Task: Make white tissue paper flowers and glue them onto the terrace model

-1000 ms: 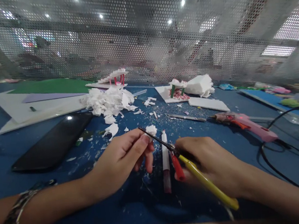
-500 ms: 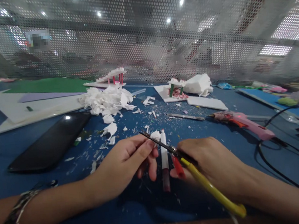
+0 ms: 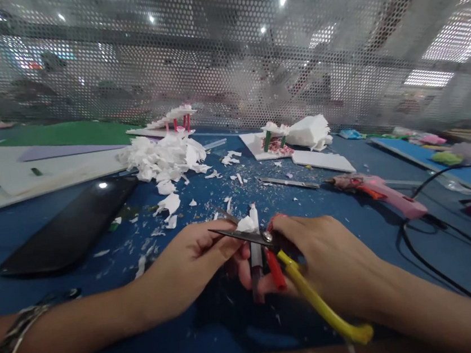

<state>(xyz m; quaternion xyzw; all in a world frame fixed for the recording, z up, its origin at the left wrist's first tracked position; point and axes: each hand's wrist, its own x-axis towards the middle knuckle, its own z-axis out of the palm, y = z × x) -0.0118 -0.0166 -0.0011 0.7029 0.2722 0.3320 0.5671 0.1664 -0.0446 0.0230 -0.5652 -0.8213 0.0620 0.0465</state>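
A small crumpled white scrap of soft, paper-like material (image 3: 246, 224) sits low in the middle, between the parted dark blades of the scissors with one yellow and one red handle (image 3: 267, 236). The left hand (image 3: 190, 266) pinches the scrap between thumb and fingers; the right hand (image 3: 331, 250) is wrapped around the scissors' handles. Behind the scissors, a slim white tube with a dark red end (image 3: 254, 219) points away from the person. Beyond the left hand lie a heap of torn white scraps (image 3: 165, 156) and a flat, glossy black slab (image 3: 69, 226). Beyond the right hand are a thin grey metal blade-like tool (image 3: 289, 182) and, further right, a pink glue gun with an orange trigger (image 3: 384, 191). White crumbs litter the blue tabletop (image 3: 173, 342).
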